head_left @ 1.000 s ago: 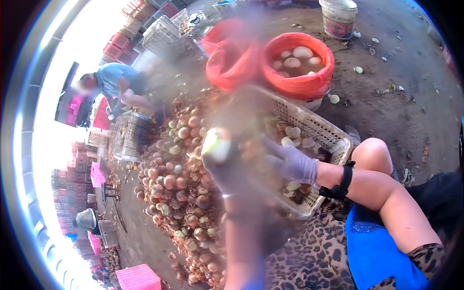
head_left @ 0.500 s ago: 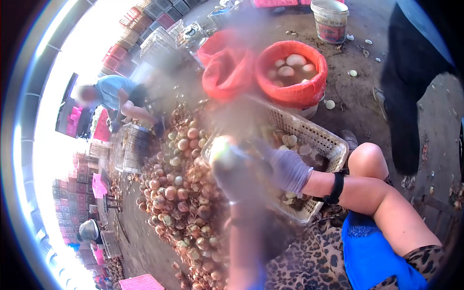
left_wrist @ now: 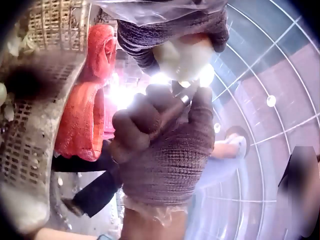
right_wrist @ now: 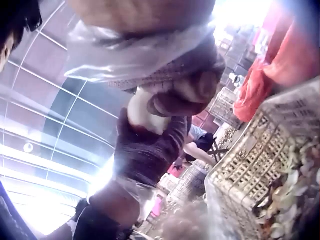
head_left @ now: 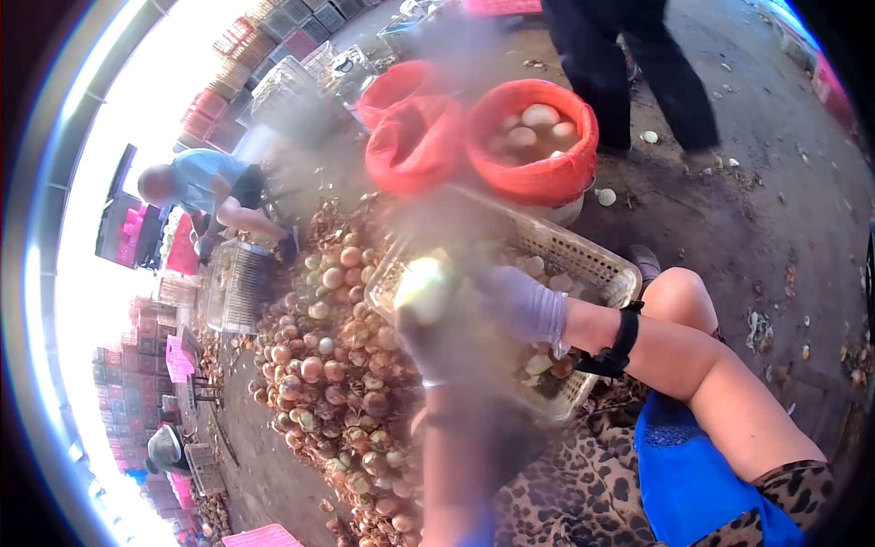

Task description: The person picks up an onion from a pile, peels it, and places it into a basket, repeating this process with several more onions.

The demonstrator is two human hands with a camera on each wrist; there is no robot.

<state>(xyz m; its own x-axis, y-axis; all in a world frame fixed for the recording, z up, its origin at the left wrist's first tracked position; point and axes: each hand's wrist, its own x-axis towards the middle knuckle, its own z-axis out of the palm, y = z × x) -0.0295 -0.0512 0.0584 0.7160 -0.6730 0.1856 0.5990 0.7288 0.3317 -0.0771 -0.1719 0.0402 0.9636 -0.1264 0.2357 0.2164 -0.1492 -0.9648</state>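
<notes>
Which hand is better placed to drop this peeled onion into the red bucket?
Probably right: the right hand pinches the onion, while the left hand is fisted round what looks like a blade.

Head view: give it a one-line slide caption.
Left hand and right hand, both gloved, hold a peeled onion by a plastic basket and an onion heap.

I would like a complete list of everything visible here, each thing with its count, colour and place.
basket: one, beige, centre, peels inside
peeled onion: one, whitish, held above the basket's rim
unpeeled onions: heap, red-brown, ground left of the basket
mesh sacks: at least two, red, behind the basket; one holds peeled onions
crates: many, pink, far left
other people: two at least, far left and top
left hand: grey glove, grips the onion from below
right hand: grey glove, fingers curled on the onion
</notes>
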